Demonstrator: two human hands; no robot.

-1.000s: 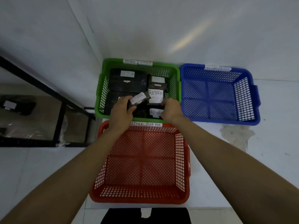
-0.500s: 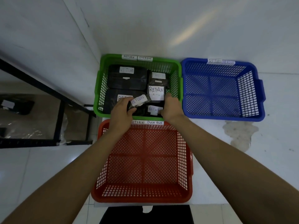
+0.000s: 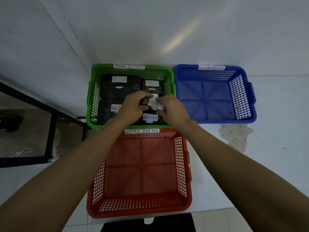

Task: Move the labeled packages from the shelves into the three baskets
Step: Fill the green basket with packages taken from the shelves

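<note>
Three baskets sit on the white floor: a green basket (image 3: 93, 97) at the back, a blue basket (image 3: 247, 97) to its right, a red basket (image 3: 189, 173) nearest me. Several black packages with white RETURN labels lie in the green one, such as the package (image 3: 119, 84) at its back left. Over its right half, my left hand (image 3: 133, 106) and my right hand (image 3: 172, 109) together grip a small black package (image 3: 154, 103) with a RETURN label. Another labelled package (image 3: 150, 117) lies just below it. The red and blue baskets hold nothing.
A black metal shelf frame (image 3: 50, 123) stands at the left, with a dark package (image 3: 10, 123) on a lower level. White walls (image 3: 150, 30) rise behind the baskets. A stain (image 3: 234, 134) marks the floor right of the red basket. A dark object (image 3: 147, 223) lies at the bottom edge.
Both hands have moved further over the green basket and closed in together. The small labelled package, first held by the left hand alone, is now gripped from both sides.
</note>
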